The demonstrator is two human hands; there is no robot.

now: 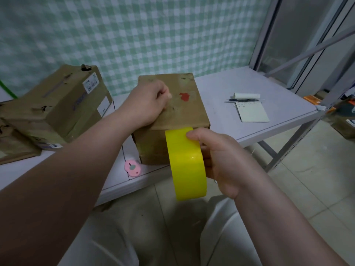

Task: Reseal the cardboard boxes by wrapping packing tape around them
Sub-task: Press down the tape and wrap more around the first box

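Head view: one tape roll (187, 162), two hands (148, 104) (221, 156)

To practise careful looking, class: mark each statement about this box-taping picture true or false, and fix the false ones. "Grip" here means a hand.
1. The right grip holds the yellow tape roll against the front of the box. True.
2. The left grip holds the small pink tool. False: it rests on top of the box with fingers curled; the small pink tool lies on the table by the box's near corner.
3. A notepad lies on the table to the right of the box, with a pen at its far edge. True.
4. The other cartons are stacked on the right. False: the stacked cartons sit on the left.
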